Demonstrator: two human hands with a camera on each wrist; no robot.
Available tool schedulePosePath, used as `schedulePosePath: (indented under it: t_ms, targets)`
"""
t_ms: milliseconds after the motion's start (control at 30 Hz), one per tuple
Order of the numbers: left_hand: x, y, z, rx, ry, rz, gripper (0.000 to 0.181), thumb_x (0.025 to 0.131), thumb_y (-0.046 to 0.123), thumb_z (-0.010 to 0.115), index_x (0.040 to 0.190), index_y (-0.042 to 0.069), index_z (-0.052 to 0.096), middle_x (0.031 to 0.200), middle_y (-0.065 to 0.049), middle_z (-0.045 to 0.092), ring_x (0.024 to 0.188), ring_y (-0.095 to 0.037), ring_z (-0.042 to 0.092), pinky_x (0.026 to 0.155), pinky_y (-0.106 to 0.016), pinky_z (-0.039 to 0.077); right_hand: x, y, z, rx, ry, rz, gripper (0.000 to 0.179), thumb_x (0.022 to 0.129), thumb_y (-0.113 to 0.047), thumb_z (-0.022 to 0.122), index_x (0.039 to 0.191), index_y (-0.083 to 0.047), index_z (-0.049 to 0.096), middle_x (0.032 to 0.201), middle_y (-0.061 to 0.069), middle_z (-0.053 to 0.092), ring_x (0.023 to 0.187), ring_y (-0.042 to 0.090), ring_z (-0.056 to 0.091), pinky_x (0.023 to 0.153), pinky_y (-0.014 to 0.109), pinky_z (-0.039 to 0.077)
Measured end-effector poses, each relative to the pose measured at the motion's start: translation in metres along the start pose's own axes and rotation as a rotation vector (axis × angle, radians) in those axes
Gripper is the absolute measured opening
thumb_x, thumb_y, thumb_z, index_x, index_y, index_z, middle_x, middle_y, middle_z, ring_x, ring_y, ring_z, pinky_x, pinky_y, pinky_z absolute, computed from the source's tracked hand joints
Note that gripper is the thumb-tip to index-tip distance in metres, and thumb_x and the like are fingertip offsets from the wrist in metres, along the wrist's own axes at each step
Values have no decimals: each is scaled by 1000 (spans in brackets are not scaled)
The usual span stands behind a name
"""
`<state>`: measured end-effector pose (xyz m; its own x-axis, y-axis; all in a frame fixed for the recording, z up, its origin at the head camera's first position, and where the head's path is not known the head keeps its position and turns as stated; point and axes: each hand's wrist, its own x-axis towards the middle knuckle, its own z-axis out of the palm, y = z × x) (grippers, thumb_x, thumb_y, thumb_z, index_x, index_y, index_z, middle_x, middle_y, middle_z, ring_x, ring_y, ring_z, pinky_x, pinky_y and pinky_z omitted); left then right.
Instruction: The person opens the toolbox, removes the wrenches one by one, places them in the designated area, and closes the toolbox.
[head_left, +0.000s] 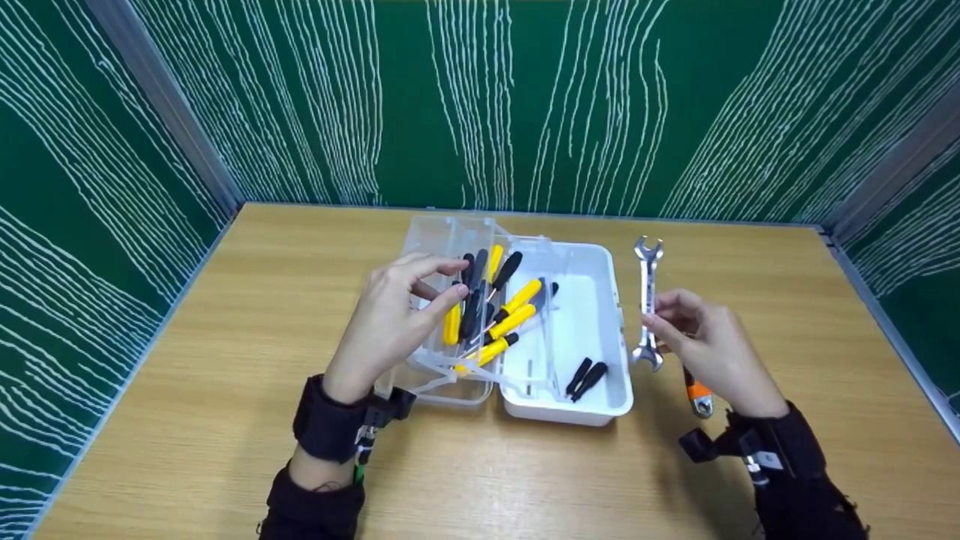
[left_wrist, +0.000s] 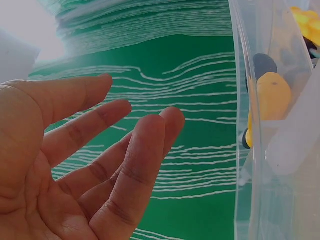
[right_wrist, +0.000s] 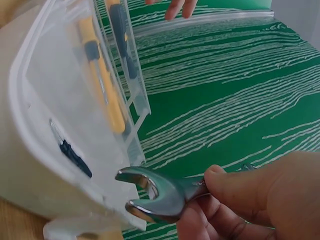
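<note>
My right hand [head_left: 709, 345] pinches a silver double open-end wrench [head_left: 648, 300] between thumb and fingers, upright beside the right wall of a white toolbox [head_left: 627, 367]. One of its forked ends [right_wrist: 165, 197] shows large in the right wrist view. My left hand [head_left: 390, 319] holds nothing; its fingers are spread and gently bent, near the box's clear plastic tray [head_left: 427, 234]. Yellow-and-black screwdrivers [head_left: 514, 320] and black-handled ones lie in the tray area and lean across into the box. Two small black screwdrivers [head_left: 590, 381] lie on the white box floor.
An orange tool with a holed metal end [head_left: 699, 394] lies on the wooden table [head_left: 525, 480], partly hidden under my right hand. Green panels with white wavy lines [head_left: 480, 97] enclose the table's back and sides.
</note>
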<state>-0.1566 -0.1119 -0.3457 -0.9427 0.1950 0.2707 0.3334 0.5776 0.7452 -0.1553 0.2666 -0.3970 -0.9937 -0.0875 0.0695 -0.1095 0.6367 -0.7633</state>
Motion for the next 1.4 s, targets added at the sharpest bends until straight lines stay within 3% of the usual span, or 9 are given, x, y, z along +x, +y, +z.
schedulePosePath:
  t_ms: [200, 367, 667, 967, 1167, 1400]
  targets:
    - [0, -2, -1, -1, 4, 18, 31, 101, 22, 77, 132, 16, 77, 129, -9, 76, 96, -26, 76, 86, -38, 67, -3, 21, -9, -48, 16, 36, 30, 107, -27, 68, 126, -3, 66, 110, 16, 72, 84, 16, 70, 73, 22, 63]
    - [0, -3, -2, 11, 4, -23, 33, 101, 24, 78, 133, 17, 76, 129, -9, 76, 98, -26, 75, 90, -40, 67, -5, 36, -11, -68, 7, 98, 30, 109, -29, 66, 127, -4, 65, 112, 16, 71, 89, 26, 68, 74, 25, 63]
    - [1, -5, -2, 17, 8, -45, 32, 101, 23, 77, 133, 17, 76, 128, -10, 76, 96, -26, 74, 91, -41, 66, -4, 58, -15, -81, 30, 102, 29, 109, -25, 65, 126, -2, 65, 111, 16, 71, 84, 13, 67, 73, 24, 63]
    - [2, -4, -3, 17, -11, -66, 34, 101, 24, 78, 134, 18, 75, 130, -10, 76, 93, -24, 74, 89, -38, 67, 0, 77, -20, -108, 30, 150, 29, 111, -26, 61, 125, -1, 64, 111, 17, 73, 87, 19, 65, 70, 23, 60]
    - [1, -4, -1, 30, -10, -42, 33, 100, 21, 79, 132, 16, 77, 128, -11, 77, 89, -24, 76, 83, -38, 67, 0, 86, -24, -130, 30, 193, 34, 112, -32, 59, 127, -1, 63, 113, 17, 70, 90, 21, 62, 69, 21, 57]
    - [0, 1, 6, 42, -59, -34, 35, 100, 21, 79, 133, 14, 76, 126, -11, 76, 87, -21, 73, 79, -33, 65, -2, 98, -29, -141, 53, 218, 32, 111, -26, 61, 129, 1, 63, 112, 17, 69, 90, 23, 63, 68, 20, 57]
